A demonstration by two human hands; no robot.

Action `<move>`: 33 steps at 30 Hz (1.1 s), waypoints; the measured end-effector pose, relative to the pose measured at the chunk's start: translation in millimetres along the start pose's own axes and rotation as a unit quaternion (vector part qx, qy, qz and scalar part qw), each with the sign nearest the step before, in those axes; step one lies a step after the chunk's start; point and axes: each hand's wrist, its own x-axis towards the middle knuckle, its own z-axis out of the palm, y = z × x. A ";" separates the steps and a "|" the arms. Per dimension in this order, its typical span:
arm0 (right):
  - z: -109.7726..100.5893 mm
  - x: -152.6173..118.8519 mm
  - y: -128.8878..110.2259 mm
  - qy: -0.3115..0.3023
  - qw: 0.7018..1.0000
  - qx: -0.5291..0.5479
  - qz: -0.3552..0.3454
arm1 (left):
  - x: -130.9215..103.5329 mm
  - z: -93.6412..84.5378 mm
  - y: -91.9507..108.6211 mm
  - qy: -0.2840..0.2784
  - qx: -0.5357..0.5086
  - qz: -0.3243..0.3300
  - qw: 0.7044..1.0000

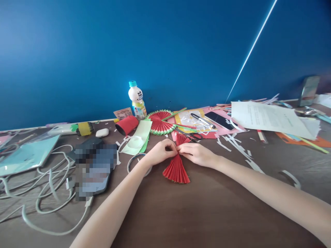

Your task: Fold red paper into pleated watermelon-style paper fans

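Note:
A pleated red paper fan (177, 170) is pinched at its middle, so its folds flare out toward me and away from me like a bow. My left hand (163, 151) grips the narrow waist from the left, thumb and fingertips together. From the right, my right hand (196, 153) pinches the same spot, its fingers closed. Just behind my hands lies a round pleated red paper fan with a green edge (160, 121). A roll of tape (139, 164) rests on the table by my left wrist, partly hidden by the forearm.
Behind stand a drink bottle (137, 101) and a tipped red cup (127, 125). White cables (49, 186) and a phone (99, 170) lie left. Right are scissors (195, 136), a pen (199, 120), a dark phone (219, 120), paper scraps (240, 150) and a printed sheet (269, 119).

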 end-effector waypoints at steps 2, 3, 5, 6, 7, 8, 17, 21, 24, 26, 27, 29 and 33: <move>5.4 -4.1 2.2 0.044 0.999 0.004 -0.015 | -4.7 7.7 0.1 0.031 0.016 0.011 0.999; 7.0 -4.9 2.3 0.053 0.998 0.008 -0.022 | -7.5 11.2 0.8 0.043 0.023 0.010 0.999; 7.7 -4.8 1.2 0.048 0.998 0.021 -0.027 | -12.8 17.3 3.1 0.076 0.040 -0.006 0.996; 7.3 -4.5 0.3 0.044 0.998 0.031 -0.027 | -14.9 19.8 4.4 0.091 0.046 -0.008 0.995; 6.6 -4.1 -0.7 0.040 0.998 0.042 -0.024 | -16.5 21.9 5.5 0.097 0.048 -0.008 0.994; 5.9 -3.9 -1.6 0.038 0.998 0.052 -0.021 | -17.6 23.4 6.4 0.100 0.049 -0.006 0.994; 4.0 -5.1 -0.6 0.038 0.995 0.089 0.004 | -15.8 23.7 6.6 0.091 0.021 -0.023 0.995; 1.5 -4.8 1.0 0.032 0.994 0.098 0.024 | -16.4 23.0 7.2 0.082 0.023 -0.023 0.996; 0.7 -4.9 1.0 0.022 0.994 0.106 0.016 | -17.4 23.5 8.9 0.071 0.021 -0.043 0.996; 0.9 -4.9 0.6 0.014 0.995 0.101 0.010 | -17.8 24.3 9.9 0.066 0.024 -0.066 0.995; 1.1 -5.0 0.3 0.009 0.995 0.096 0.008 | -17.8 24.7 10.2 0.065 0.026 -0.075 0.995; 1.5 -5.3 -0.3 0.006 0.996 0.088 0.002 | -17.8 25.3 10.3 0.066 0.027 -0.084 0.994; 2.4 -7.2 -1.0 0.027 0.997 0.075 -0.001 | -18.3 25.6 8.0 0.066 0.020 -0.081 0.994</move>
